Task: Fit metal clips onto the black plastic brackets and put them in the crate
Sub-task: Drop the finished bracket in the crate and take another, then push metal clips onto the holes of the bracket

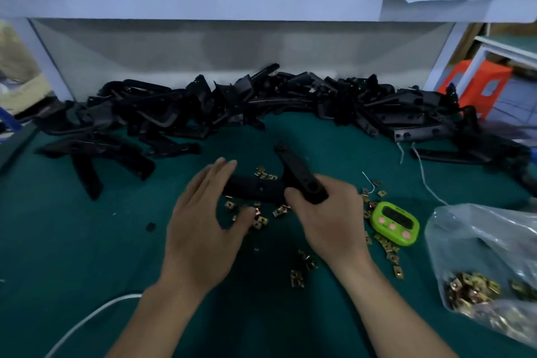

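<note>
Matte black plastic brackets (261,102); brass-gold metal clips (297,277); plain dark green table mat (72,241); lime-green timer (395,222), pink buttons.

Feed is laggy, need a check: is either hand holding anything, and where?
The right hand grips a black plastic bracket by its near end; the left hand is open, holding nothing.

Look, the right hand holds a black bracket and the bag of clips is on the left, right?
No. The right hand holds a black bracket, but the head view shows the bag of clips on the right.
</note>
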### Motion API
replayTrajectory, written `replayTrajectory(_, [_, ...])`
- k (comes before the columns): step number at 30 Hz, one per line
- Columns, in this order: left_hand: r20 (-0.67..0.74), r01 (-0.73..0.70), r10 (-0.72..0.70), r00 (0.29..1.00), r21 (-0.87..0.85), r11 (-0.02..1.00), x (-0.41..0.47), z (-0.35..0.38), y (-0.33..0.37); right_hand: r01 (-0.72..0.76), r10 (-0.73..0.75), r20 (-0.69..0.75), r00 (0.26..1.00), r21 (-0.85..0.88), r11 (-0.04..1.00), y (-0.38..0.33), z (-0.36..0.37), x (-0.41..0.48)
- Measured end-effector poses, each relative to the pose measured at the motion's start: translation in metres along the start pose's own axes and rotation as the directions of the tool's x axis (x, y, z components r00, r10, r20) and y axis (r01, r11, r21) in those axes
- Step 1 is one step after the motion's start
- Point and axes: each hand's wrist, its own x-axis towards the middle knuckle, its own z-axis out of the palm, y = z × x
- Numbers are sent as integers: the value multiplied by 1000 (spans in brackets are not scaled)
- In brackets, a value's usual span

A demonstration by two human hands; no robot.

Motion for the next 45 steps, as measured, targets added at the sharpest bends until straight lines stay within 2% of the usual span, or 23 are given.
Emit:
replayTrajectory(3, [35,-87,86,996,35,996,-6,10,11,-178,183,11,983,308,935,-2,-4,-10])
replayTrajectory(6, [-118,-197,198,973,13,980,-12,10,26,-348,351,107,930,563,750,2,-6,-9])
replayTrajectory(7, [-128,-248,245,961,-12,969,-15,8,33,-388,380,152,912,617,684,3,-7,-7])
replayTrajectory(9, [-14,-278,279,960,-116,953,-26,7,45,-442,415,215,884,672,594,4,-10,-4])
replayTrajectory(11, [106,-185,218,970,-256,949,-36,11,53,-473,428,250,869,675,566,8,-15,-1])
replayTrajectory(13, [44,-42,63,997,-376,926,-37,16,56,-506,429,289,856,642,576,12,-21,2])
replayTrajectory(15, [-43,106,-132,990,-382,918,-30,18,51,-533,419,334,844,608,588,17,-25,6])
replayTrajectory(16, [-14,185,-206,978,-385,904,-25,18,47,-547,402,371,837,590,595,18,-26,7])
replayTrajectory(18, [145,322,-290,946,-524,788,-16,20,40,-572,348,469,812,519,635,19,-27,6])
replayTrajectory(20, [351,472,-316,881,-664,580,-7,22,36,-574,299,557,775,423,701,16,-25,3])
replayTrajectory(21, [433,529,-305,848,-676,513,-4,22,35,-557,294,566,770,371,743,16,-23,1])
replayTrajectory(22, [481,565,-298,825,-667,486,-2,21,34,-518,301,539,787,311,797,15,-22,0])
replayTrajectory(24, [484,588,-334,809,-664,461,0,20,31,-413,314,425,849,163,896,12,-21,0])
replayTrajectory(27, [342,547,-442,829,-661,514,-2,24,28,-286,262,348,900,18,958,7,-27,0])
replayTrajectory(29, [240,489,-446,862,-622,612,-6,28,32,-120,193,342,920,-224,967,-1,-32,-4])
replayTrajectory(31, [185,405,-372,909,-595,694,-7,29,35,84,103,318,942,-524,848,-5,-29,-14])
replayTrajectory(33, [143,311,-283,948,-594,742,-6,27,35,176,21,283,959,-649,740,-7,-22,-21])
replayTrajectory(35, [56,233,-236,970,-487,842,-3,23,28,130,35,222,974,-686,716,-3,-18,-20])
replayTrajectory(37, [49,224,-221,974,-347,911,0,15,19,55,87,158,984,-724,688,2,-21,-15])
replayTrajectory(39, [152,221,-191,970,-219,950,0,10,12,9,107,110,988,-737,676,6,-26,-10])
replayTrajectory(42, [308,109,-78,948,-86,990,-3,15,7,4,99,98,990,-729,684,12,-27,-8])
replayTrajectory(45, [343,45,-30,939,-38,998,-3,21,8,-7,120,111,987,-705,709,17,-24,-6])
